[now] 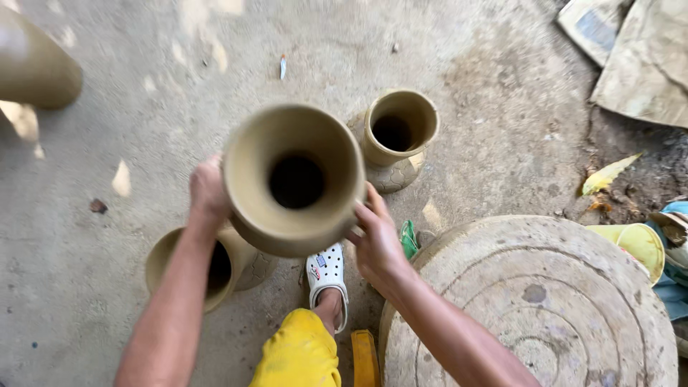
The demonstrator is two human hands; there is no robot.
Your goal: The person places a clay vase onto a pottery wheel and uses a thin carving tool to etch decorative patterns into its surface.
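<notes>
I hold a raw clay vase [294, 179] with a wide flared mouth up in the air, seen from above. My left hand [208, 190] presses its left side and my right hand [376, 236] cups its right side. Below it on the dirt floor stand two more clay vases: one [398, 132] upright at the back right, the other [204, 265] partly hidden under my left forearm. My foot in a white clog [326, 276] is beneath the held vase.
A round clay-smeared potter's wheel [545, 308] fills the lower right. Another clay pot [32, 64] shows at the top left edge. A yellow bowl [638, 244], dry leaves and dusty sacks [638, 50] lie on the right.
</notes>
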